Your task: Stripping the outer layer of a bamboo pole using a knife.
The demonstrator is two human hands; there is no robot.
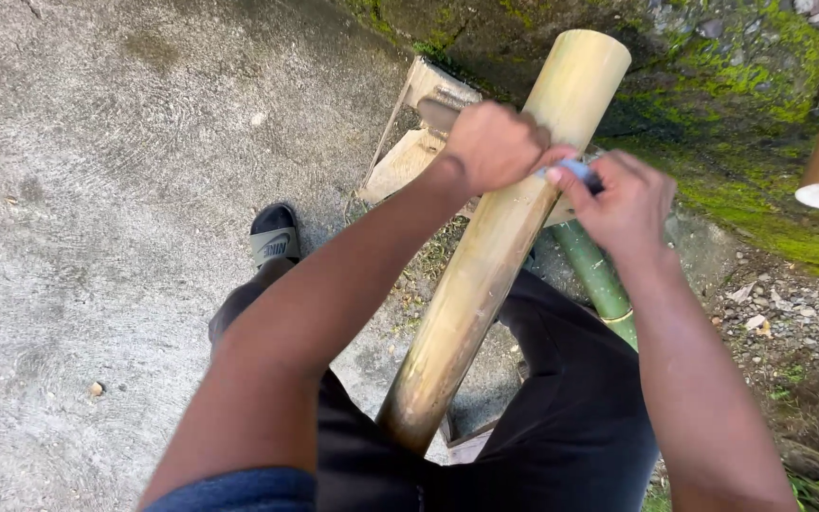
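The bamboo pole lay slanted between the person's legs, its far end propped on a wooden block. The left hand was closed over the pole's upper section. The right hand pinched a small blue-grey object against it. The pole appeared stiff, smooth, likely slippery and moderately heavy; gripping with a full wrap near mid-length seemed best.

No packages, signs or screens in view. Only a pale printed logo mark across the grey-green strap of a black slide sandal, on the concrete floor, left of centre.
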